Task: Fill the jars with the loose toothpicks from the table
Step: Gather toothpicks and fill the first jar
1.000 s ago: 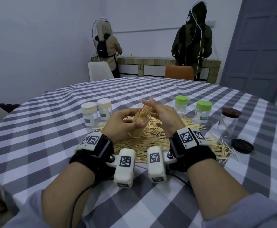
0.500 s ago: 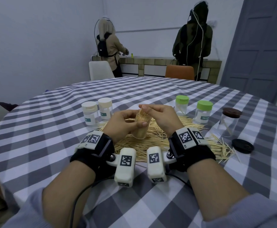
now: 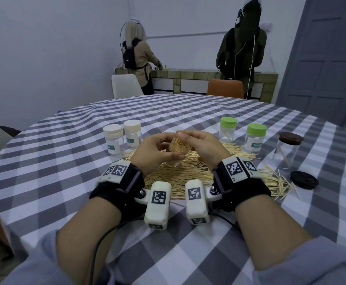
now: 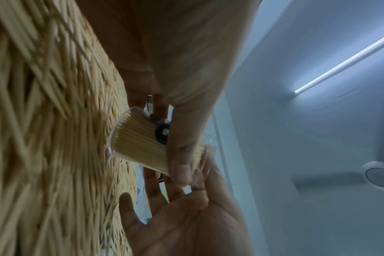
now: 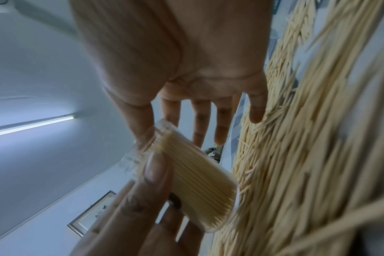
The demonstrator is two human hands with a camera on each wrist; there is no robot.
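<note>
Left hand [image 3: 155,153] gripping packed jar [image 3: 179,150] above toothpick pile [image 3: 184,173], right hand [image 3: 204,147] flat, fingers straight, over its mouth.

Tablecloth [image 3: 69,161] grey-and-white check; toothpick pile [image 3: 188,173] pale straw-yellow. At 11 o'clock, two jars [image 3: 122,138] with cream lids and teal labels; at 1 o'clock, two jars [image 3: 242,134] with lime-green lids. At 2 o'clock, clear jar [image 3: 287,153] with dark brown lid; loose lid [image 3: 303,179] near-black
</note>
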